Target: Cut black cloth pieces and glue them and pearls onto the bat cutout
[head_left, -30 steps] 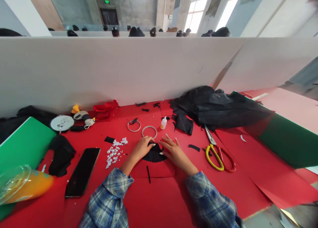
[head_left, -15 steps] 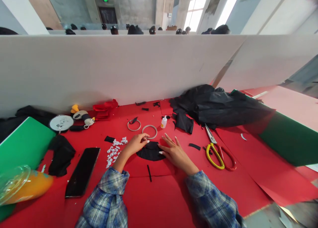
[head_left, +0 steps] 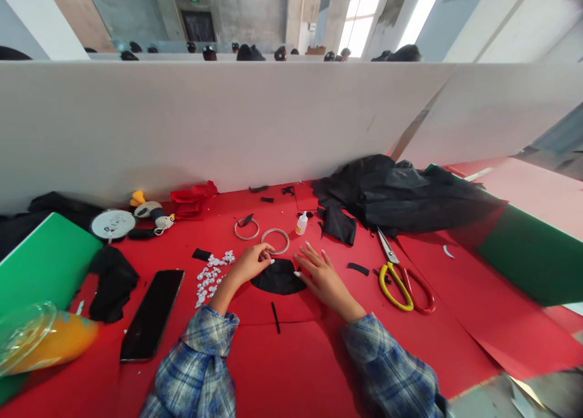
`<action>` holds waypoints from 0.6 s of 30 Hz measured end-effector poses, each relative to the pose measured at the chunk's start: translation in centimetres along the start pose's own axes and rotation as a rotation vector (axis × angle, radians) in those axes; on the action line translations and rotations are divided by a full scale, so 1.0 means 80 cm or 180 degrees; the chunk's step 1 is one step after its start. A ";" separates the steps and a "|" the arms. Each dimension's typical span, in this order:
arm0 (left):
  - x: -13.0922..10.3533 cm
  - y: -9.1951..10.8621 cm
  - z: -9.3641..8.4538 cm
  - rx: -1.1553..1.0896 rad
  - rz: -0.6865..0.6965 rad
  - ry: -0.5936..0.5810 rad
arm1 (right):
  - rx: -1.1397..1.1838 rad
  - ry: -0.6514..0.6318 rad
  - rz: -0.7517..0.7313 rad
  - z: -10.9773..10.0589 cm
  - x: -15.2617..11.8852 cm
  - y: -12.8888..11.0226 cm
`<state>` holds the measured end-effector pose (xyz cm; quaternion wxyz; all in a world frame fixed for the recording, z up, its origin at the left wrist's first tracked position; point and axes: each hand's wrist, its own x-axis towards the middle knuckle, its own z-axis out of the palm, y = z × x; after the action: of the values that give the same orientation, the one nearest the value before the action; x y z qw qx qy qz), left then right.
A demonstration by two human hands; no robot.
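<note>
A flat piece of black fabric (head_left: 279,278) with a rounded lower edge lies on the red table covering. My left hand (head_left: 249,264) is at its upper left edge, fingers loosely bent, the thumb close to the fabric and a gap between thumb and fingers. At the fabric's right edge is my right hand (head_left: 324,278), fingers spread and holding nothing. Just beyond my hands lie a metal ring (head_left: 288,243) and a second ring (head_left: 235,231) with a black scrap on it. A small white glue bottle (head_left: 301,225) stands upright beyond my right hand.
White beads (head_left: 208,278) and a phone (head_left: 152,315) lie to the left, with an orange drink cup (head_left: 59,339) nearer. Scissors (head_left: 395,278) with yellow and red handles lie right. Black fabric (head_left: 396,193) is heaped behind, before a white partition (head_left: 228,120).
My right hand has shifted slightly right, and more of the black fabric's right side shows. The fabric's upper part looks flatter. My left hand has hardly moved.
</note>
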<state>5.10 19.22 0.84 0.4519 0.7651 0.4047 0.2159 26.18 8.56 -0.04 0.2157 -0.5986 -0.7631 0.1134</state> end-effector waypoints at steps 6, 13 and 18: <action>0.001 0.011 -0.009 -0.0509 0.0071 -0.0009 | 0.1298 0.0679 0.0462 0.003 0.004 0.009; -0.008 0.044 -0.008 -0.0963 0.0111 -0.0286 | 0.3708 0.0491 0.0747 0.011 0.020 0.003; -0.014 0.060 -0.002 -0.0961 0.0157 -0.0692 | 0.3724 0.0508 0.0560 -0.005 0.019 0.002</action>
<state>6.37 17.16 5.12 0.5973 0.7171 0.2977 0.2011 26.19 10.03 0.52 0.5560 -0.4480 -0.5030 0.4870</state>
